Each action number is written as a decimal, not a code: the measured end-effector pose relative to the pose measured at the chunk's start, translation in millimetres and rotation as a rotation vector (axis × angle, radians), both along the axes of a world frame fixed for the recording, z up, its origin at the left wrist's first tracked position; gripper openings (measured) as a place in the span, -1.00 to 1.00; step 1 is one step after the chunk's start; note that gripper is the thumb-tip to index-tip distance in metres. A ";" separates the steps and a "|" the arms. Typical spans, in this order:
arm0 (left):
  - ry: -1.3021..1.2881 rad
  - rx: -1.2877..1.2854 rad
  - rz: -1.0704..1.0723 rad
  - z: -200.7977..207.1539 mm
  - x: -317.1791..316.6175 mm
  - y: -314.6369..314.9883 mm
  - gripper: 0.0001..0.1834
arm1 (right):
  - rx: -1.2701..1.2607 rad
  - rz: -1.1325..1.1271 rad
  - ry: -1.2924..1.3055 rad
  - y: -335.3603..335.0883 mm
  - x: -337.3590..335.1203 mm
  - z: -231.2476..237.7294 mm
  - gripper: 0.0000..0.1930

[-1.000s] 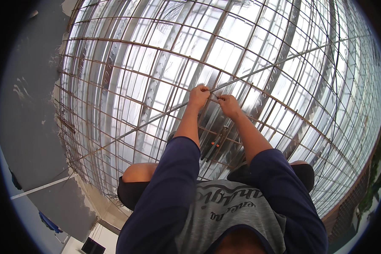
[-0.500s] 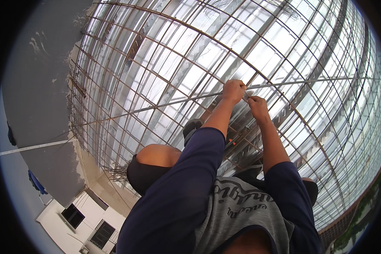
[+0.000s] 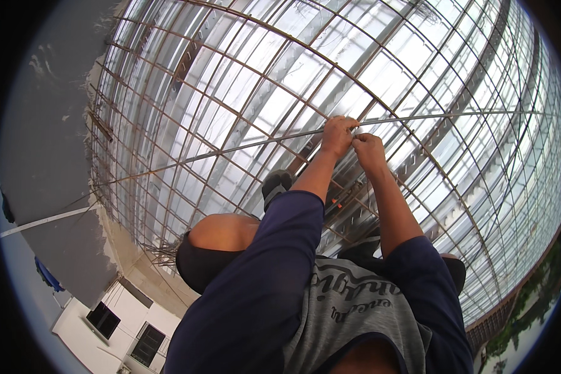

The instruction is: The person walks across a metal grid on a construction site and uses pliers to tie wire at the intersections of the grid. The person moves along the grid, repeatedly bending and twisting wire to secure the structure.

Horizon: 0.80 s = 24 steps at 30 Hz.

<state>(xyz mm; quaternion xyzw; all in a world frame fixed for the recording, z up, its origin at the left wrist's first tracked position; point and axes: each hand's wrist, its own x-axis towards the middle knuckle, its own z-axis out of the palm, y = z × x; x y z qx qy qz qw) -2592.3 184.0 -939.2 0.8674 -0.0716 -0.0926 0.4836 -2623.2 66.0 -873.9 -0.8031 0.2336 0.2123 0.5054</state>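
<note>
My left hand (image 3: 338,135) is closed at a long thin grey pipe (image 3: 255,144) that runs across a grid of rusty rebar (image 3: 268,78). Its fingers curl over the pipe near a rebar crossing. Just below and to the right, my right hand (image 3: 369,150) is closed in a pinch, its fingertips almost touching the left hand. Whatever lies between those fingertips is too small and hidden to make out. Beneath the grid is shiny ribbed metal decking (image 3: 230,87).
A dark shoe (image 3: 277,185) rests on the grid beside my left forearm. A small orange thing (image 3: 336,203) lies below my hands. At left stands a rough grey wall (image 3: 50,124), with a white building (image 3: 115,324) lower down. Loose wire (image 3: 422,11) lies at the far side.
Both hands have shifted slightly left in the picture, along with the whole view. The right hand has come closer to the left and turned, its fingertips now beside the left hand.
</note>
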 end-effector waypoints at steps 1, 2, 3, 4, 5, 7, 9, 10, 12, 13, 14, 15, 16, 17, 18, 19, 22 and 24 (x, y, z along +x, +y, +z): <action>0.007 -0.002 -0.007 0.2 0.7 0.5 -0.74 | -0.018 0.042 0.006 0.4 4.8 1.9 -0.72; 0.020 -0.006 0.001 0.8 0.4 1.4 -0.75 | -0.035 0.083 0.013 1.0 10.1 3.6 -0.73; 0.034 -0.012 0.009 1.6 -1.0 2.3 -0.77 | -0.038 0.098 0.026 3.1 17.7 9.3 -0.74; 0.047 -0.023 0.012 7.2 0.7 1.4 -0.78 | -0.055 0.126 0.017 2.2 24.5 12.3 -0.73; 0.064 -0.018 -0.029 12.9 2.2 1.3 -0.81 | -0.073 0.154 0.009 0.9 30.9 14.4 -0.73; 0.106 0.076 0.019 10.1 2.0 -0.7 -0.81 | -0.113 0.259 -0.030 -1.9 43.2 5.5 -0.73; 0.134 0.136 0.047 7.8 1.5 -2.4 -0.82 | -0.113 0.318 -0.033 -8.8 55.1 2.0 -0.73; 0.140 0.150 0.050 7.2 1.0 -4.2 -0.83 | -0.110 0.350 -0.034 -10.3 58.7 2.3 -0.73; 0.161 0.163 0.051 10.1 2.3 -7.3 -0.84 | -0.072 0.300 -0.024 -18.3 62.3 0.9 -0.74; 0.175 0.161 0.049 13.8 4.2 -9.6 -0.84 | -0.067 0.269 0.004 -23.3 63.7 -2.2 -0.73; 0.189 0.160 0.046 17.6 5.8 -11.6 -0.84 | -0.062 0.237 0.032 -28.5 65.5 -5.3 -0.73; 0.194 0.164 0.048 18.0 6.7 -13.5 -0.84 | -0.118 0.261 0.004 -34.5 66.0 -13.4 -0.73; 0.200 0.171 0.053 16.6 6.7 -13.5 -0.84 | -0.180 0.245 -0.018 -36.9 64.9 -20.9 -0.74; 0.206 0.178 0.058 15.3 7.0 -14.7 -0.84 | -0.243 0.230 -0.040 -39.5 63.7 -28.3 -0.74; 0.202 0.178 0.057 16.7 7.3 -14.7 -0.84 | -0.302 0.213 -0.059 -39.0 64.1 -29.6 -0.74; 0.198 0.178 0.057 18.3 7.2 -15.1 -0.84 | -0.315 0.231 0.023 -41.3 63.0 -29.4 -0.71; 0.229 0.171 0.058 16.6 6.9 -8.9 -0.85 | -0.492 0.304 0.013 -32.3 55.2 -24.9 -0.72; 0.253 0.182 0.048 16.9 6.6 -9.1 -0.85 | -0.545 0.265 -0.004 -26.0 45.6 -11.3 -0.76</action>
